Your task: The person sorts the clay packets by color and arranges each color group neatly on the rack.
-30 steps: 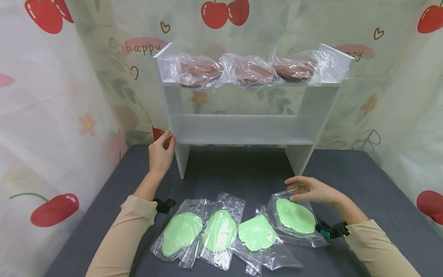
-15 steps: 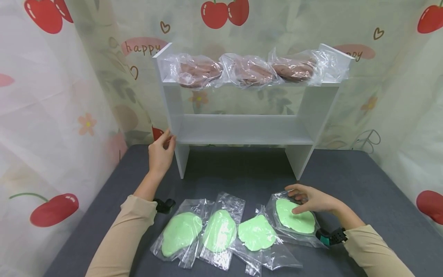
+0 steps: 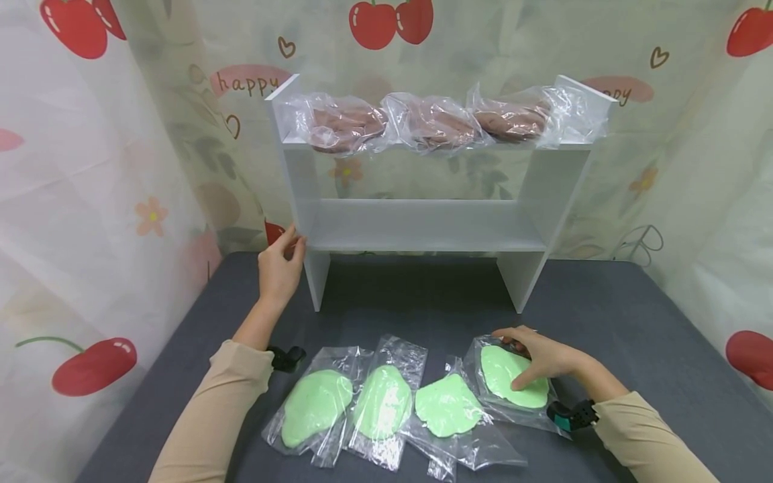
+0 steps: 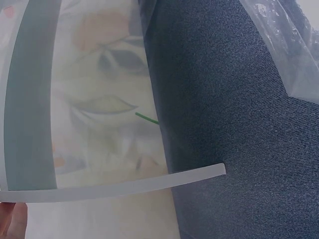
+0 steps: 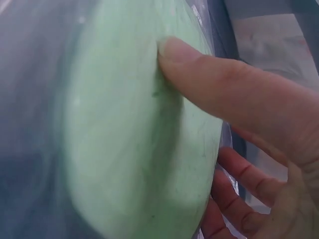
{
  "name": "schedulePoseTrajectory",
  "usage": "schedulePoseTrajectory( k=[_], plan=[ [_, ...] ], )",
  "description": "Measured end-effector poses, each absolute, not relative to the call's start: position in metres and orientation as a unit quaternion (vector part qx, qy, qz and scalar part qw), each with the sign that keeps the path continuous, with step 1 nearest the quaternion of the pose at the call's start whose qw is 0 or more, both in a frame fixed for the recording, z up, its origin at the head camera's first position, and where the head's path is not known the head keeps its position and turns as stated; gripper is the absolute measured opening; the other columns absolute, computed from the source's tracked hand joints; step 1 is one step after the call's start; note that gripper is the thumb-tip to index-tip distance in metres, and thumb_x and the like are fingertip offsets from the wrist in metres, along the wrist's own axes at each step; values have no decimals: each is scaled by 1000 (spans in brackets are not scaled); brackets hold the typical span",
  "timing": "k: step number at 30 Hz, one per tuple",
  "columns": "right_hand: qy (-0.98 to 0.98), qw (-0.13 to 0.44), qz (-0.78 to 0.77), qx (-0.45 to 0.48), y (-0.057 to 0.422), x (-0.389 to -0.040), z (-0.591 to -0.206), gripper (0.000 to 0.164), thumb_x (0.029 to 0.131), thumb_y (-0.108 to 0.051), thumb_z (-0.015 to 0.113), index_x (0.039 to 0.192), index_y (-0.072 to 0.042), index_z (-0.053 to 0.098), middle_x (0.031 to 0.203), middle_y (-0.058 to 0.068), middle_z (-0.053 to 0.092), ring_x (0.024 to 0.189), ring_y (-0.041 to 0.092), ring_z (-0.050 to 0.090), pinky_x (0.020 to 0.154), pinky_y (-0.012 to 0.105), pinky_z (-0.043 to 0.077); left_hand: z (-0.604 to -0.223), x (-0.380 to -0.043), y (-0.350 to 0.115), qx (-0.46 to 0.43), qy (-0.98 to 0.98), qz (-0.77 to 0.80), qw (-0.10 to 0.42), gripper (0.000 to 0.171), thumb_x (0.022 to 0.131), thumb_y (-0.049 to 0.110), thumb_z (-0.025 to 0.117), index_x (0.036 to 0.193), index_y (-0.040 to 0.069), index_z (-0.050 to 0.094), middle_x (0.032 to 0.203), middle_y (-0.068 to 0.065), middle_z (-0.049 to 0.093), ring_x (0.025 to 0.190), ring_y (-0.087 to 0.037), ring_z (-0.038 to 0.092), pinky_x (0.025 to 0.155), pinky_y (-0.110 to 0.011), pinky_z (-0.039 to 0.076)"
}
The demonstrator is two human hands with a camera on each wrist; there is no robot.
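Note:
On the dark table, my right hand (image 3: 549, 359) grips the rightmost clear plastic bag with a flat, light green dough-like lump (image 3: 501, 370). In the right wrist view the thumb presses on the green face (image 5: 114, 139), while the other fingers curl at the bag's edge, their tips partly hidden. To the left, my left hand (image 3: 279, 272) is at the white shelf unit (image 3: 429, 225), its loosely bent fingertips right at the left side panel (image 4: 114, 190). Three similar bagged green lumps lie alongside: one in the middle right (image 3: 448, 406), one nearer the centre (image 3: 383, 402) and one leftmost (image 3: 317, 409).
Three clear bags with brown lumps line the shelf's top tier: left (image 3: 347, 127), middle (image 3: 437, 127) and right (image 3: 513, 122). The middle board (image 3: 417, 228) is white. A cherry-printed curtain (image 3: 121, 221) surrounds the table (image 3: 610, 322), and a thin cable (image 3: 643, 241) hangs at back right.
My right hand has come down and toward the near side onto the rightmost green bag, its thumb now farther over the lump. My left hand stays at the shelf panel.

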State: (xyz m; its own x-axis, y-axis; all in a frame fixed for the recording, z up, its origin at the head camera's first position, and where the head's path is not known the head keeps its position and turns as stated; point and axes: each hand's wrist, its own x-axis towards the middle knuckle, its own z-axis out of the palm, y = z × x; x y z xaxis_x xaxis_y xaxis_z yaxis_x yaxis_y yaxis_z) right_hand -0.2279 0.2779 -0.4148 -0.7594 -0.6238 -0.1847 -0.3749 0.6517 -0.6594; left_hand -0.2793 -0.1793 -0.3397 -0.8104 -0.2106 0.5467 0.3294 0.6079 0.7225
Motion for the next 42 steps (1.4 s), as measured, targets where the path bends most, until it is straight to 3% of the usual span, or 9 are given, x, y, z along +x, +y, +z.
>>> schedulePoseTrajectory(
  k=[8, 12, 16, 21, 30, 34, 37, 42],
  plan=[
    [893, 211, -301, -258, 275, -230, -415, 92, 67, -27, 84, 140, 0, 35, 126, 27, 37, 97, 26, 43, 78, 37, 41, -340, -279, -179, -33, -843, -439, 307, 40, 94, 16, 55, 133, 5, 52, 113, -19, 67, 98, -31, 66, 59, -16, 39],
    [899, 210, -289, -254, 274, -231, -416, 93, 65, -29, 85, 139, -1, 37, 123, 24, 41, 93, 23, 42, 74, 33, 40, -339, -278, -178, -33, -844, -441, 304, 40, 94, 15, 55, 133, 5, 51, 114, -19, 66, 99, -31, 66, 66, -32, 49],
    [903, 198, -274, -265, 273, -232, -415, 93, 64, -33, 85, 137, 0, 40, 116, 18, 51, 90, 19, 45, 72, 31, 42, -339, -278, -178, -35, -842, -443, 306, 40, 95, 15, 54, 133, 4, 51, 115, -20, 66, 100, -32, 66, 71, -43, 50],
    [904, 193, -270, -269, 271, -233, -414, 86, 63, -34, 86, 132, -3, 45, 100, 8, 59, 80, 12, 49, 66, 26, 43, -340, -279, -178, -37, -841, -439, 313, 40, 95, 15, 54, 133, 5, 51, 114, -20, 66, 99, -32, 66, 70, -42, 49],
    [907, 155, -280, -272, 272, -231, -412, 79, 67, -27, 84, 132, -9, 43, 90, 4, 52, 76, 10, 47, 64, 25, 40, -340, -278, -178, -38, -842, -442, 306, 41, 95, 16, 54, 134, 4, 50, 115, -20, 66, 100, -32, 66, 71, -43, 50],
    [910, 132, -289, -268, 272, -230, -408, 74, 71, -23, 81, 133, -12, 41, 84, 3, 47, 65, 6, 40, 58, 25, 36, -340, -278, -179, -34, -843, -440, 308, 40, 95, 16, 54, 133, 5, 51, 115, -19, 66, 100, -32, 66, 69, -39, 49],
    [902, 131, -316, -263, 274, -231, -405, 73, 76, -20, 78, 136, -10, 38, 88, 6, 48, 63, 4, 42, 57, 25, 38, -340, -278, -179, -32, -844, -440, 306, 41, 95, 16, 54, 133, 4, 51, 116, -20, 65, 101, -32, 65, 72, -42, 51],
    [888, 125, -354, -265, 278, -234, -399, 71, 82, -19, 72, 139, -6, 33, 101, 13, 59, 75, 5, 58, 63, 25, 47, -340, -278, -179, -34, -842, -444, 305, 40, 95, 16, 55, 133, 3, 51, 116, -20, 65, 102, -33, 65, 79, -46, 51]
  ],
)
